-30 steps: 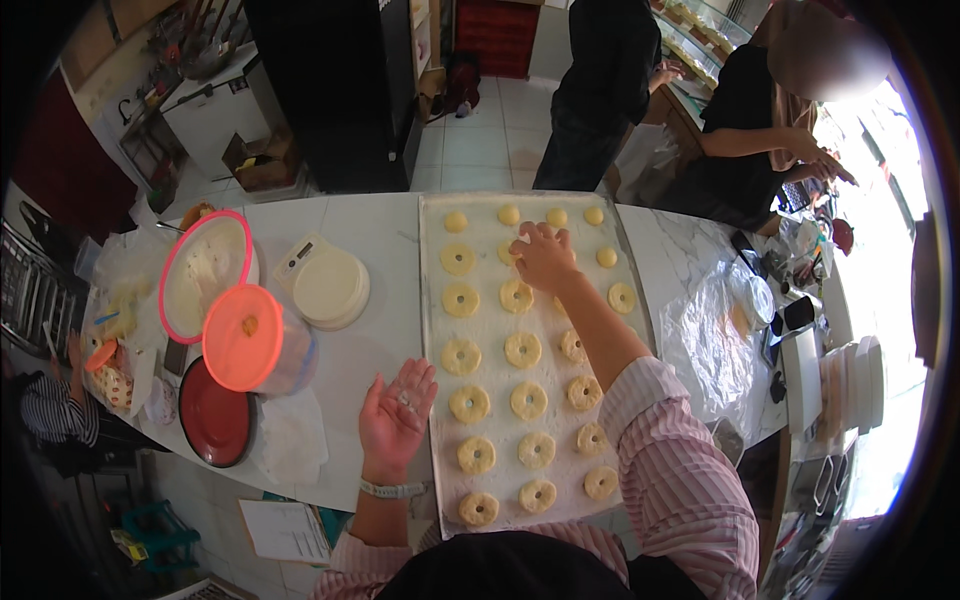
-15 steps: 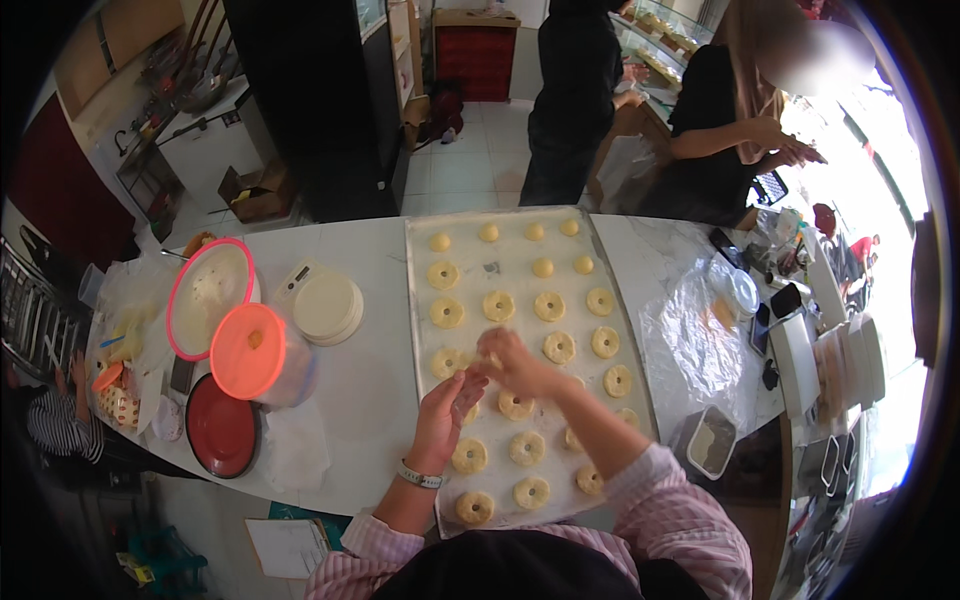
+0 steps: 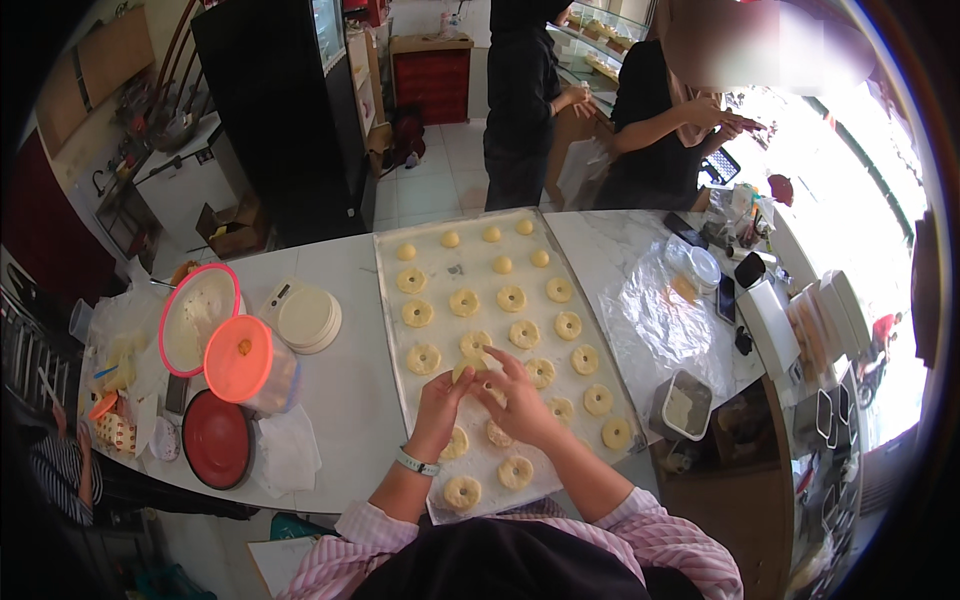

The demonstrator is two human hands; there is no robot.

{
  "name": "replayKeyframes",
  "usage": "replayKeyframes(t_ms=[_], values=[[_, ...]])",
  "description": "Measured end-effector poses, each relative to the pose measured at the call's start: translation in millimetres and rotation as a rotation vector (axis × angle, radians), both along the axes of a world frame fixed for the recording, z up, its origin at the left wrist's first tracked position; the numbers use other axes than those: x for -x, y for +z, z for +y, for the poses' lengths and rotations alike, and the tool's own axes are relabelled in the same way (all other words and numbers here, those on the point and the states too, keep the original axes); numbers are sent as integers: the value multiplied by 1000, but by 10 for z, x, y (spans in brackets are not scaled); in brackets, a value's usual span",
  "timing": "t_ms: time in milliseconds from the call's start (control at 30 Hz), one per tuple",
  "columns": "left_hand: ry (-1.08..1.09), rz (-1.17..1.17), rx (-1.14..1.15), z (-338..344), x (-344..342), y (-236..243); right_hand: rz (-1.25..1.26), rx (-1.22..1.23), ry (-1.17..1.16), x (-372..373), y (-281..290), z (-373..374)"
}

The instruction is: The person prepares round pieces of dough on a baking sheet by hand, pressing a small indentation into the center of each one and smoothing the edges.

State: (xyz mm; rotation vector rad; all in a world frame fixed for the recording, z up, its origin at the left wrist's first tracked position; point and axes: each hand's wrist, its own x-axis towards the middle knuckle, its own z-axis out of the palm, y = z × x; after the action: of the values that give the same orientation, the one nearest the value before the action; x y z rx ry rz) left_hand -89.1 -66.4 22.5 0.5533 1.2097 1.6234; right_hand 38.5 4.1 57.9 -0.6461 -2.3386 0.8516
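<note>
Over the middle of a large pale baking tray (image 3: 442, 330), both my hands meet around a small piece of yellow dough (image 3: 466, 371). My left hand (image 3: 437, 408) pinches it between thumb and fingers. The thumb and fingers of my right hand (image 3: 518, 402) bend around its other side; part of the dough is hidden behind them. Rows of dough rings (image 3: 524, 334) with small centre holes lie on the tray, some covered by my hands and forearms. Several round dough balls (image 3: 502, 264) sit at its far end.
Left of the tray stand a white kitchen scale (image 3: 305, 318), an orange-lidded tub (image 3: 238, 358), a pink-rimmed bowl (image 3: 200, 318) and a dark red plate (image 3: 216, 440). To the right are crumpled plastic sheeting (image 3: 660, 310) and a metal tin (image 3: 683, 405). Two people stand beyond the table.
My right hand has shifted from crossing above my left to beside it, its fingers now at the dough. The whole view has turned slightly, so the tray appears further left.
</note>
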Motion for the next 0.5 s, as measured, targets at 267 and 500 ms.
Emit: replayKeyframes(t_ms=[267, 500], values=[[74, 144, -92, -133, -131, 190, 96, 318, -28, -81, 227, 32], [147, -133, -186, -177, -205, 322, 396, 781, -2, -167, 195, 112]])
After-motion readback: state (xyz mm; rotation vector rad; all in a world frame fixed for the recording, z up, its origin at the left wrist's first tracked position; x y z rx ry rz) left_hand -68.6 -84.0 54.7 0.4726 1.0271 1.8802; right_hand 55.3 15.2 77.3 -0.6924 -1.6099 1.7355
